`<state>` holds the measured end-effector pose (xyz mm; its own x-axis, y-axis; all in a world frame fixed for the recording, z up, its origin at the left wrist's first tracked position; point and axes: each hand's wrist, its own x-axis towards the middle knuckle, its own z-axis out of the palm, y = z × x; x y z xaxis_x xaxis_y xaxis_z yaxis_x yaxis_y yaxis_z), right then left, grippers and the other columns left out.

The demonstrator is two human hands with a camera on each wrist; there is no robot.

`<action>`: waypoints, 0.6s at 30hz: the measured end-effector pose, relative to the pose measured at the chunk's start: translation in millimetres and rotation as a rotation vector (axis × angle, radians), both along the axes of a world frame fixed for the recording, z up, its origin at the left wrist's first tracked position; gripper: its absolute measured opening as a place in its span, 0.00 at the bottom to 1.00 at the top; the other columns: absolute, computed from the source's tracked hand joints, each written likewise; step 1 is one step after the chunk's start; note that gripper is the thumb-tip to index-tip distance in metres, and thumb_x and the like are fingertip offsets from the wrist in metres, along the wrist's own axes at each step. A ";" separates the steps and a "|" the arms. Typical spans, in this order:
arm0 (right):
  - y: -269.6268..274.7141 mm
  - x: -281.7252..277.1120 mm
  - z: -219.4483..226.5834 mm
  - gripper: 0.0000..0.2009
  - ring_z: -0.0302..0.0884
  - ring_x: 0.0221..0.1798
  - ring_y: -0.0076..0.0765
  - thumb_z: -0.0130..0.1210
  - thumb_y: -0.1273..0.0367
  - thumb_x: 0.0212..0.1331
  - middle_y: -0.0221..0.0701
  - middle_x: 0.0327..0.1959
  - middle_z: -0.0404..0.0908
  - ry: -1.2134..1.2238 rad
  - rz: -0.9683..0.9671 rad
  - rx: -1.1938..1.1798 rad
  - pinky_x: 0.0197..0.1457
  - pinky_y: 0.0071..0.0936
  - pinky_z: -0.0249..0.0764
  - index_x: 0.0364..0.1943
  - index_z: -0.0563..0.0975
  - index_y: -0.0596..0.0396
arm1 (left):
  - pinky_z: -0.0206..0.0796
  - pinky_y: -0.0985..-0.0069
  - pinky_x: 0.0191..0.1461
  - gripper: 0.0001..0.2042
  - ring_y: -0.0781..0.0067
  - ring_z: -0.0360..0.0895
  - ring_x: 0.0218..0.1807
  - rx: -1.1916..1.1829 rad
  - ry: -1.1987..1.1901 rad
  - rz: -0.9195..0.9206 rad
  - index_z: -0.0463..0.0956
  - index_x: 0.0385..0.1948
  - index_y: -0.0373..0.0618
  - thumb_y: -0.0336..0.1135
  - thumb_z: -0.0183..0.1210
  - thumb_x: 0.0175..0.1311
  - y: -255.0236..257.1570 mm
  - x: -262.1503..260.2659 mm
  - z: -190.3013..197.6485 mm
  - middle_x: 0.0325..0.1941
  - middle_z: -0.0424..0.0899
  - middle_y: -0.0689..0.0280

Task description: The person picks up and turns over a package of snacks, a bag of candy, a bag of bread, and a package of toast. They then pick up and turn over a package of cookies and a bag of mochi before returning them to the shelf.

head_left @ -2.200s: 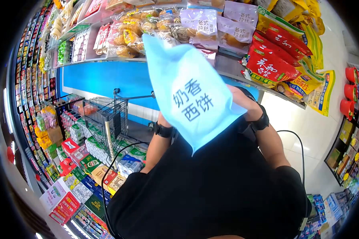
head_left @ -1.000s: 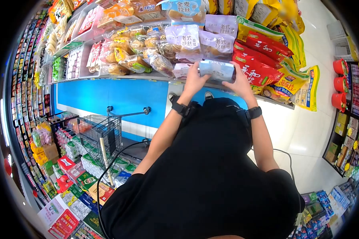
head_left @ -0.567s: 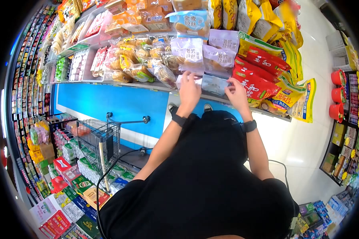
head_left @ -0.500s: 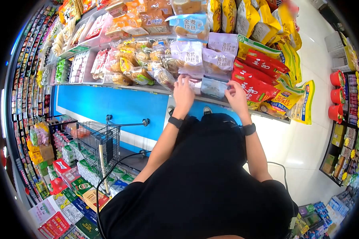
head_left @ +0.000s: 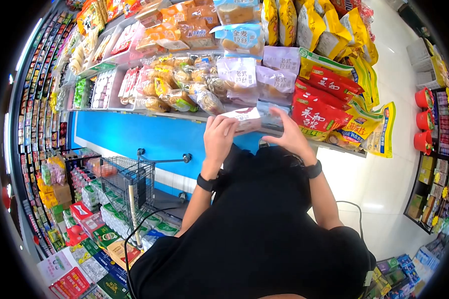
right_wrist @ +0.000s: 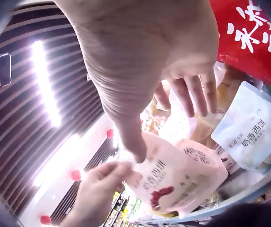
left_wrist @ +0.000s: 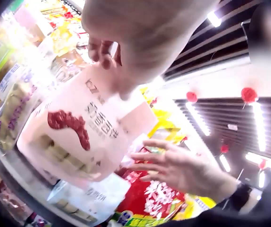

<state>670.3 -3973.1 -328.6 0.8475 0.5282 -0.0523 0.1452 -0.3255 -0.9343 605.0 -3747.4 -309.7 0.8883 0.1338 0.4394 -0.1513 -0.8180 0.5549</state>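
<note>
My left hand (head_left: 219, 139) pinches the top edge of a pale pink pouch of biscuits (head_left: 244, 119) at the front of the shelf. A red bean picture and a clear window show on this pouch (left_wrist: 74, 132) in the left wrist view. My right hand (head_left: 292, 137) is to its right, fingers spread and thumb apart. In the right wrist view, the right thumb (right_wrist: 133, 142) overlaps the pouch's upper edge. A light blue biscuit pouch (right_wrist: 251, 125) stands on the shelf beside another pink pouch (right_wrist: 206, 158).
Purple bread bags (head_left: 237, 74) stand behind the pouches, with wrapped buns (head_left: 177, 84) to the left. Red soy milk bags (head_left: 314, 109) flank the right hand. The shelf's front edge (head_left: 184, 116) runs below, and a shopping cart (head_left: 129, 182) is at left.
The blue pouch, first held up close in front of me, has been set on the shelf and let go. My left hand has moved left and now lifts a pink pouch toward me.
</note>
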 end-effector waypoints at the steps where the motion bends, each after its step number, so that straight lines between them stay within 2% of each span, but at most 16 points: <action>1: 3.3 -0.4 6.3 0.38 0.67 0.63 0.46 0.70 0.60 0.43 0.42 0.60 0.69 -0.102 0.033 -0.002 0.63 0.34 0.65 0.61 0.64 0.54 | 0.63 0.75 0.33 0.03 0.69 0.70 0.28 -0.109 0.063 -0.100 0.81 0.28 0.41 0.27 0.64 0.53 1.3 -1.7 12.0 0.27 0.77 0.65; 2: 6.5 -3.2 6.1 0.41 0.63 0.66 0.48 0.71 0.59 0.41 0.43 0.63 0.66 -0.195 0.068 -0.005 0.67 0.36 0.61 0.62 0.63 0.54 | 0.63 0.75 0.33 0.03 0.69 0.70 0.28 -0.111 0.086 -0.089 0.81 0.28 0.41 0.27 0.64 0.53 1.1 -4.0 24.1 0.27 0.77 0.65; 3: 7.7 -1.1 -3.7 0.44 0.58 0.69 0.51 0.73 0.59 0.37 0.44 0.65 0.62 -0.208 0.128 0.022 0.71 0.37 0.56 0.62 0.62 0.55 | 0.63 0.77 0.32 0.03 0.72 0.70 0.27 -0.231 0.140 -0.155 0.81 0.28 0.39 0.27 0.64 0.55 0.2 -5.8 35.1 0.26 0.77 0.66; 4: 8.3 0.2 -6.1 0.44 0.63 0.66 0.46 0.73 0.60 0.37 0.43 0.62 0.67 -0.221 0.190 0.027 0.68 0.35 0.60 0.62 0.62 0.56 | 0.62 0.79 0.31 0.03 0.76 0.69 0.27 -0.356 0.193 -0.216 0.80 0.28 0.38 0.27 0.64 0.56 -0.7 -8.2 43.3 0.26 0.76 0.66; 6: 5.5 -0.1 7.0 0.43 0.68 0.61 0.38 0.73 0.61 0.38 0.39 0.57 0.71 0.315 0.367 0.172 0.64 0.30 0.63 0.61 0.62 0.55 | 0.60 0.82 0.32 0.04 0.82 0.69 0.28 -0.518 0.261 -0.242 0.79 0.28 0.36 0.26 0.62 0.58 1.1 -9.2 53.2 0.26 0.76 0.68; 7: 4.5 -1.4 6.5 0.41 0.69 0.57 0.32 0.73 0.63 0.40 0.36 0.54 0.74 0.238 0.391 0.185 0.60 0.28 0.65 0.60 0.62 0.56 | 0.59 0.85 0.32 0.04 0.86 0.68 0.29 -0.653 0.284 -0.250 0.78 0.29 0.35 0.27 0.61 0.61 5.4 -9.4 43.2 0.26 0.75 0.72; 8: 5.0 -4.7 9.5 0.41 0.69 0.57 0.32 0.73 0.63 0.40 0.36 0.54 0.74 0.252 0.399 0.185 0.60 0.28 0.65 0.60 0.62 0.56 | 0.60 0.86 0.32 0.06 0.88 0.68 0.29 -0.850 0.325 -0.214 0.79 0.33 0.36 0.30 0.59 0.63 4.7 -10.8 42.3 0.27 0.77 0.73; 11: 7.8 -17.3 19.7 0.39 0.69 0.57 0.30 0.72 0.64 0.42 0.36 0.54 0.73 0.462 0.284 0.396 0.60 0.28 0.65 0.60 0.63 0.58 | 0.65 0.87 0.37 0.10 0.87 0.73 0.34 -1.154 0.171 -0.034 0.79 0.37 0.36 0.34 0.54 0.68 -4.6 -6.2 39.0 0.33 0.81 0.71; 12: 8.1 -21.3 24.4 0.39 0.69 0.57 0.30 0.72 0.64 0.42 0.36 0.54 0.73 0.468 0.283 0.397 0.60 0.28 0.65 0.60 0.63 0.58 | 0.67 0.86 0.44 0.13 0.84 0.76 0.40 -1.154 0.183 0.012 0.76 0.44 0.36 0.37 0.50 0.71 -1.5 -8.3 39.2 0.40 0.81 0.66; 14: 8.9 -26.2 34.7 0.38 0.70 0.55 0.30 0.70 0.64 0.44 0.35 0.52 0.73 0.468 0.106 0.455 0.59 0.26 0.66 0.59 0.63 0.61 | 0.66 0.81 0.53 0.20 0.75 0.75 0.51 -1.429 0.152 -0.077 0.68 0.56 0.36 0.42 0.47 0.72 1.3 -7.9 37.6 0.51 0.77 0.59; 15: 12.3 -28.3 29.6 0.34 0.72 0.53 0.28 0.65 0.61 0.51 0.35 0.50 0.74 0.449 0.047 0.513 0.56 0.25 0.68 0.59 0.63 0.64 | 0.65 0.78 0.57 0.23 0.71 0.73 0.56 -1.367 0.204 -0.144 0.62 0.60 0.37 0.44 0.48 0.71 1.4 -11.8 40.6 0.56 0.73 0.56; 16: 12.9 -30.8 31.7 0.34 0.72 0.53 0.28 0.65 0.61 0.51 0.35 0.50 0.74 0.458 0.044 0.514 0.56 0.25 0.68 0.59 0.63 0.64 | 0.63 0.75 0.61 0.27 0.66 0.70 0.60 -1.305 0.257 -0.207 0.56 0.64 0.39 0.46 0.48 0.70 1.4 -16.6 45.6 0.61 0.68 0.54; 17: 14.6 -31.8 40.9 0.33 0.72 0.51 0.28 0.62 0.59 0.54 0.36 0.50 0.74 0.505 -0.052 0.495 0.55 0.24 0.69 0.59 0.63 0.64 | 0.64 0.70 0.61 0.32 0.61 0.68 0.63 -1.231 0.372 -0.273 0.48 0.67 0.41 0.44 0.53 0.67 4.2 -18.2 48.9 0.63 0.63 0.51; 18: 16.2 -32.8 47.1 0.32 0.72 0.50 0.28 0.59 0.57 0.57 0.37 0.49 0.74 0.552 -0.147 0.477 0.54 0.24 0.69 0.59 0.63 0.64 | 0.65 0.68 0.61 0.36 0.60 0.68 0.62 -1.054 0.426 -0.342 0.42 0.69 0.44 0.37 0.55 0.65 1.5 -22.3 53.0 0.64 0.61 0.51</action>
<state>637.4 -3956.9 -281.6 0.8281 0.4831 -0.2845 -0.4001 0.1537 -0.9035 582.7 -3745.8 -256.7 0.9962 -0.0198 -0.0847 0.0864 0.1192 0.9891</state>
